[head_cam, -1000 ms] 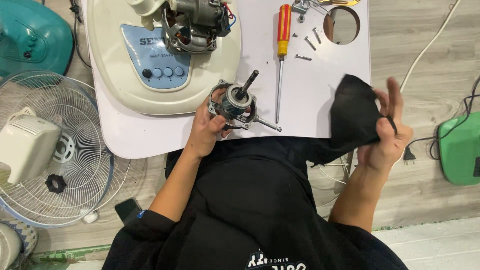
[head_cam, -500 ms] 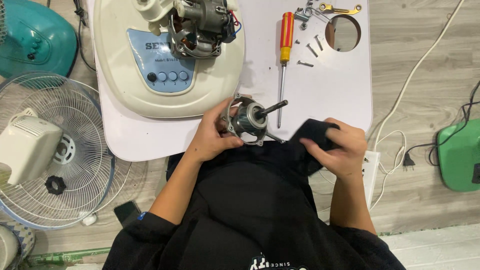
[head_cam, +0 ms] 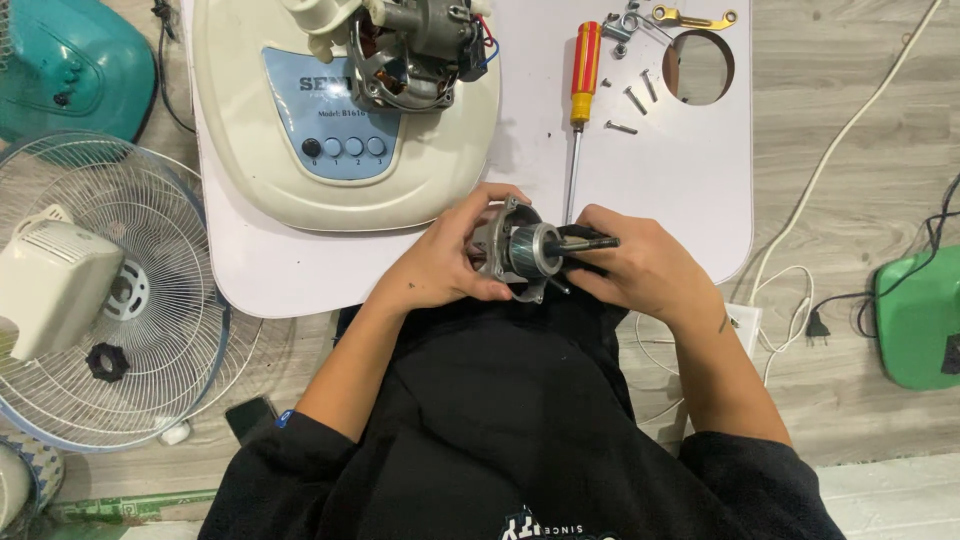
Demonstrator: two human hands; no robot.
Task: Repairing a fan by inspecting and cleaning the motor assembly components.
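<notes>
White counter (head_cam: 690, 200) is set over a wooden floor, with a fan base (head_cam: 300, 170) and screwdriver (head_cam: 580, 90) laid on it. At its near edge a motor (head_cam: 520, 255) is gripped by the left hand (head_cam: 450, 265). Its shaft (head_cam: 590, 243), lying level and pointing right, is closed upon by the right hand (head_cam: 645, 270) with a dark cloth (head_cam: 590, 265).

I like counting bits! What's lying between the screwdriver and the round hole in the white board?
In the head view, three loose screws lie on the board between the screwdriver and the hole.
</notes>
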